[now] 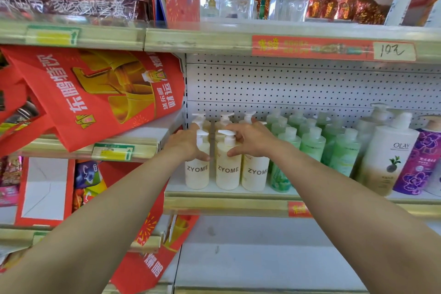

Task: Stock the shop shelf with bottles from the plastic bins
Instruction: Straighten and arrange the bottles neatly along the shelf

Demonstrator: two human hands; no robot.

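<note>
Both bare arms reach up to the middle shelf (229,203), where three cream pump bottles marked ZYOME stand upright in a front row at the shelf's left end, with more of the same kind behind them. The left hand (185,144) is cupped round the upper part of the left ZYOME bottle (197,172): its thumb lies across the bottle's shoulder, pointing into the narrow gap beside the middle ZYOME bottle (228,172), while the other fingers wrap behind the pump and are hidden, so how tightly they close cannot be told. The right hand (253,142) sits over the necks of the middle bottle and the right ZYOME bottle (254,174) — its fingers (235,129) are loosely spread and curled over the middle bottle's white pump head, and its thumb presses the front of that bottle just below the neck. All three front bottles rest on the shelf, close together, the left and middle ones slightly apart. To the right stand rows of pale green bottles (312,145), then a large white Olay bottle (387,157) and a purple bottle (417,162). A red printed bag (100,93) hangs at the left, just beside the bottles.
</note>
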